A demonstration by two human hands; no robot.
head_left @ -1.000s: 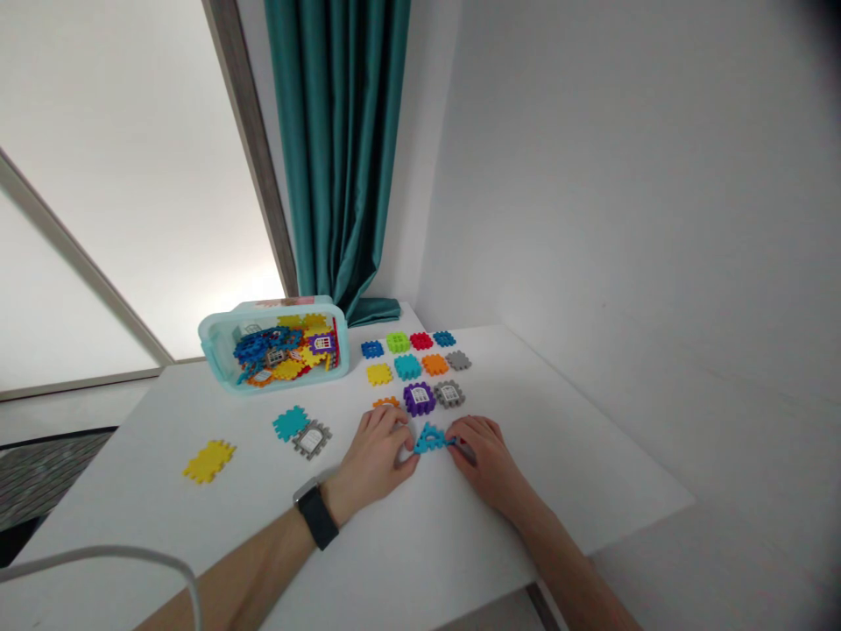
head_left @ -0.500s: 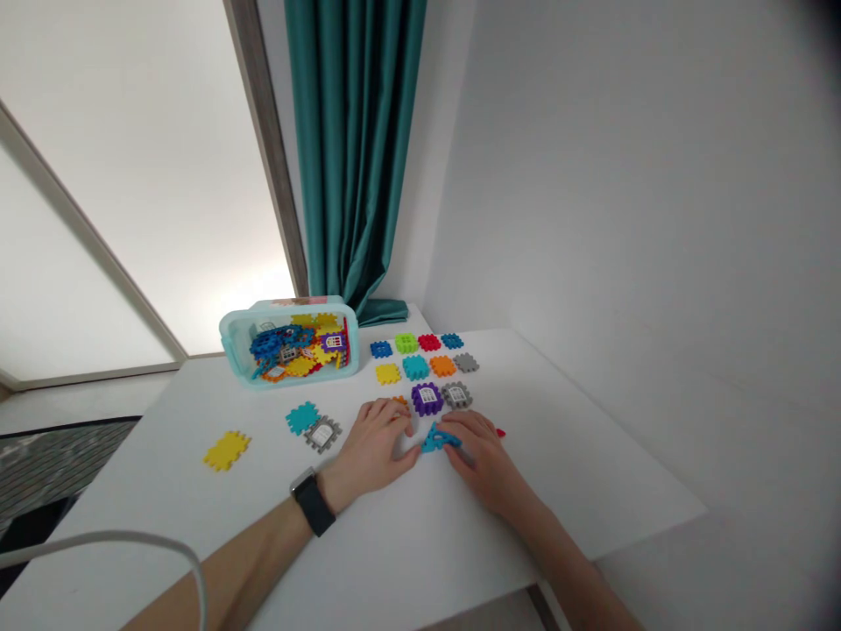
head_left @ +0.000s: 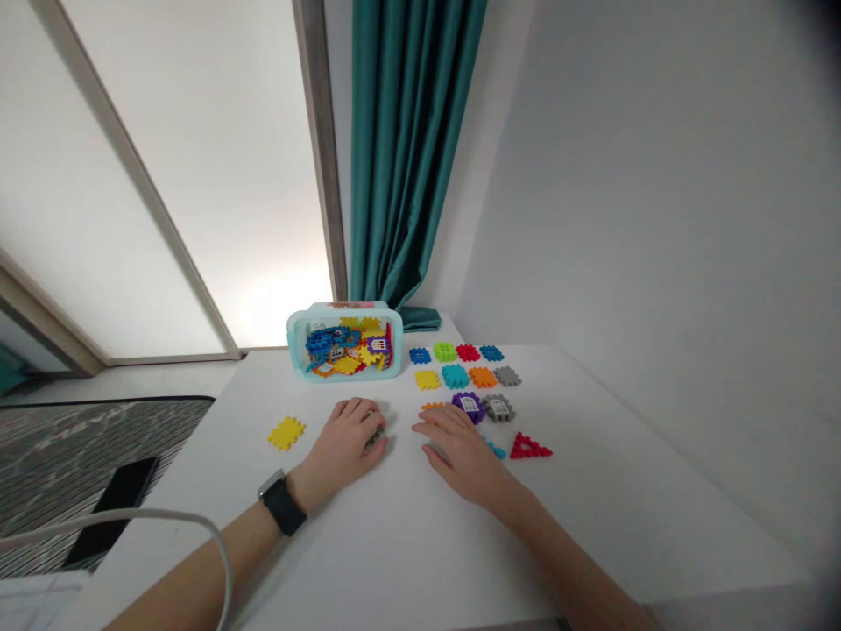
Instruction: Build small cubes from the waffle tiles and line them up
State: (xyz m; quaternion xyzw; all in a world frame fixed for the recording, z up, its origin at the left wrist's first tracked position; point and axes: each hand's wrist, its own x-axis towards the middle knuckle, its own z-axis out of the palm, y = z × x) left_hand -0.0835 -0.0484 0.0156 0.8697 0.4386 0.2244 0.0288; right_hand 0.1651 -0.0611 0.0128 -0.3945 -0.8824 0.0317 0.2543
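Note:
My left hand rests curled on the white table, its fingertips closed over a grey plastic interlocking piece that shows only in part. My right hand lies flat with its fingers apart, holding nothing. A teal plastic piece sticks out from beside its outer edge, mostly hidden. To the right of that hand lies a red triangular frame. An orange piece sits just past my right fingertips, partly covered, beside a purple window piece.
Rows of several coloured interlocking pieces lie at the table's far end. A pale turquoise plastic box full of pieces stands left of them. A yellow piece lies left of my left hand. A black phone lies on a striped mat below the table's left edge.
My hands have moved apart and released the teal triangle, now at my right hand's edge. The red triangle lies fully in view. The teal and grey pieces left of my left hand are gone from there.

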